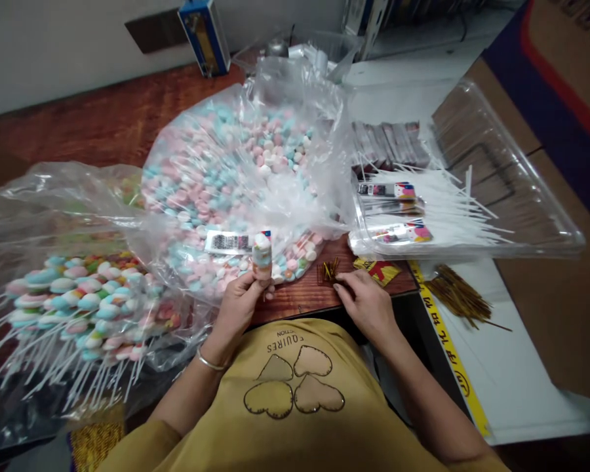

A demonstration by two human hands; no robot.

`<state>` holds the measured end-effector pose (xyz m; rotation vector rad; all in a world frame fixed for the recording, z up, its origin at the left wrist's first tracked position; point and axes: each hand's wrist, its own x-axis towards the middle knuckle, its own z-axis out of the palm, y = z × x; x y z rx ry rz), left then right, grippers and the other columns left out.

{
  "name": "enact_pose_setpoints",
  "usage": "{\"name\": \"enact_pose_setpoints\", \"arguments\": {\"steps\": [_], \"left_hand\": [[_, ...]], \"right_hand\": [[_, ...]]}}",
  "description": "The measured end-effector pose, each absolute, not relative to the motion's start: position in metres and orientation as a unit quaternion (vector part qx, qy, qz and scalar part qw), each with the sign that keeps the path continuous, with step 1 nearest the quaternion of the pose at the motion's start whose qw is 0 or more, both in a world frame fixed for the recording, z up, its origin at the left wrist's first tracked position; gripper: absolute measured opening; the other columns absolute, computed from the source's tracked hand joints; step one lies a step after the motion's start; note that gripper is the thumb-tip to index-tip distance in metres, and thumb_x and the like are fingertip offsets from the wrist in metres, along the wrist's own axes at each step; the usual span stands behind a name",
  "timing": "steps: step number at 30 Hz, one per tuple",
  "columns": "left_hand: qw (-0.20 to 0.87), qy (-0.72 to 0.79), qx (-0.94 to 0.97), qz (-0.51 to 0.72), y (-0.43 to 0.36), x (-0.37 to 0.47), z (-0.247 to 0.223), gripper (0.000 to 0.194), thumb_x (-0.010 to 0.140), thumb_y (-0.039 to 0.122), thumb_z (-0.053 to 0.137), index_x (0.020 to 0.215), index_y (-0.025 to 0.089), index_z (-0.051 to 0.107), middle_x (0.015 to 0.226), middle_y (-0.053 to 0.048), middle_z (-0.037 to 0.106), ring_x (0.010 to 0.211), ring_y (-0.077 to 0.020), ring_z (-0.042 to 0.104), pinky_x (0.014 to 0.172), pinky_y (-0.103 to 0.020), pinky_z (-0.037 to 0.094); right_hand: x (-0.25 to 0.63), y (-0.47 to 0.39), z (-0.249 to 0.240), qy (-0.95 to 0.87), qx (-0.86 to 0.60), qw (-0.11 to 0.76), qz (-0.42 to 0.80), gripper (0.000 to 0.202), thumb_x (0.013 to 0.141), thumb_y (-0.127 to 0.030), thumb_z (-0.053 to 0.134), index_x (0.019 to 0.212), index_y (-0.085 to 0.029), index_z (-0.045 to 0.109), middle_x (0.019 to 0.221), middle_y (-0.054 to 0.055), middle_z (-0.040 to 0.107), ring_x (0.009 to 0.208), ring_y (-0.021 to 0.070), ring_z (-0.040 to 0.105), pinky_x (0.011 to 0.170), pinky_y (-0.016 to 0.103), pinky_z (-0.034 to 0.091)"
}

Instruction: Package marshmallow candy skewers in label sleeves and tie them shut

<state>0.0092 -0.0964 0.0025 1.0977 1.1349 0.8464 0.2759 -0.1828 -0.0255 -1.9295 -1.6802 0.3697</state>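
Observation:
My left hand (243, 298) is closed around the lower end of a small wrapped candy stick (262, 252), which stands upright in front of the big bag. My right hand (364, 295) has its fingertips beside a little pile of gold twist ties (328, 269) at the table's front edge; whether it pinches one is too small to tell. Behind my left hand lies a large clear bag of pink, blue and white candies (201, 177). A printed wrapper (229, 242) rests on that bag. Just behind my right hand is a yellow and red packet (381, 270).
On the left, candy-topped sticks (88, 301) lie in clear plastic. A clear tray (535, 190) at the right holds white sticks (447, 210) and printed wrappers (403, 231). More gold ties (459, 295) lie beside a yellow tape strip (445, 341). A blue box (204, 36) stands behind.

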Motion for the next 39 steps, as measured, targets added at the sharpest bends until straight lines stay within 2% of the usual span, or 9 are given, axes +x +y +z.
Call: {"name": "enact_pose_setpoints", "arguments": {"steps": [4,8,14,18,23,31,39], "left_hand": [[0.597,0.508,0.513,0.349,-0.100,0.015,0.005,0.036,0.090,0.051,0.070,0.080,0.017,0.071,0.069,0.000,0.063,0.063,-0.0112,0.054,0.064,-0.024,0.042],[0.571,0.513,0.541,0.344,-0.100,0.014,0.010,0.036,0.092,0.053,0.065,0.087,0.018,0.072,0.073,0.000,0.062,0.068,-0.0136,0.054,0.068,-0.025,0.042],[0.452,0.532,0.641,0.320,-0.095,0.006,0.017,0.028,0.099,0.038,0.054,0.081,0.020,0.066,0.076,-0.001,0.062,0.076,-0.0164,0.056,0.074,-0.028,0.042],[0.378,0.537,0.686,0.312,-0.092,0.006,0.021,0.020,0.097,0.031,0.055,0.086,0.022,0.069,0.078,-0.002,0.066,0.079,-0.0186,0.059,0.077,-0.031,0.044],[0.369,0.533,0.693,0.314,-0.091,0.007,0.022,0.017,0.096,0.027,0.055,0.090,0.022,0.070,0.080,-0.002,0.068,0.080,-0.0189,0.061,0.078,-0.031,0.046],[0.328,0.534,0.718,0.303,-0.092,0.008,0.024,0.018,0.095,0.022,0.054,0.088,0.021,0.070,0.082,-0.003,0.070,0.081,-0.0192,0.061,0.077,-0.031,0.045],[0.326,0.534,0.716,0.309,-0.092,0.006,0.023,0.019,0.097,0.024,0.054,0.094,0.021,0.072,0.085,-0.004,0.071,0.082,-0.0194,0.062,0.078,-0.031,0.045]], "right_hand": [[0.265,-0.176,-0.030,-0.640,-0.717,0.249,0.118,0.020,0.100,-0.029,0.054,0.097,-0.021,0.072,0.095,0.007,0.066,0.086,0.0223,0.065,0.074,0.032,0.048],[0.266,-0.173,-0.029,-0.637,-0.705,0.285,0.129,0.021,0.100,-0.028,0.053,0.095,-0.022,0.073,0.093,0.006,0.065,0.085,0.0215,0.064,0.076,0.032,0.048],[0.272,-0.170,-0.022,-0.621,-0.670,0.385,0.134,0.019,0.100,-0.026,0.054,0.095,-0.023,0.072,0.101,0.008,0.071,0.100,0.0248,0.065,0.094,0.040,0.050],[0.271,-0.166,-0.022,-0.598,-0.665,0.413,0.174,0.017,0.099,-0.025,0.051,0.094,-0.023,0.067,0.097,0.007,0.073,0.095,0.0241,0.067,0.090,0.040,0.051],[0.269,-0.162,-0.029,-0.582,-0.695,0.382,0.181,0.011,0.093,-0.027,0.054,0.088,-0.023,0.063,0.090,0.007,0.071,0.088,0.0246,0.067,0.083,0.038,0.050],[0.272,-0.160,-0.025,-0.585,-0.692,0.386,0.170,0.015,0.095,-0.025,0.051,0.091,-0.023,0.065,0.094,0.007,0.073,0.092,0.0251,0.066,0.088,0.039,0.049],[0.269,-0.168,-0.024,-0.660,-0.704,0.249,0.082,0.018,0.098,-0.027,0.054,0.095,-0.022,0.071,0.098,0.009,0.069,0.095,0.0269,0.061,0.084,0.039,0.041]]}}
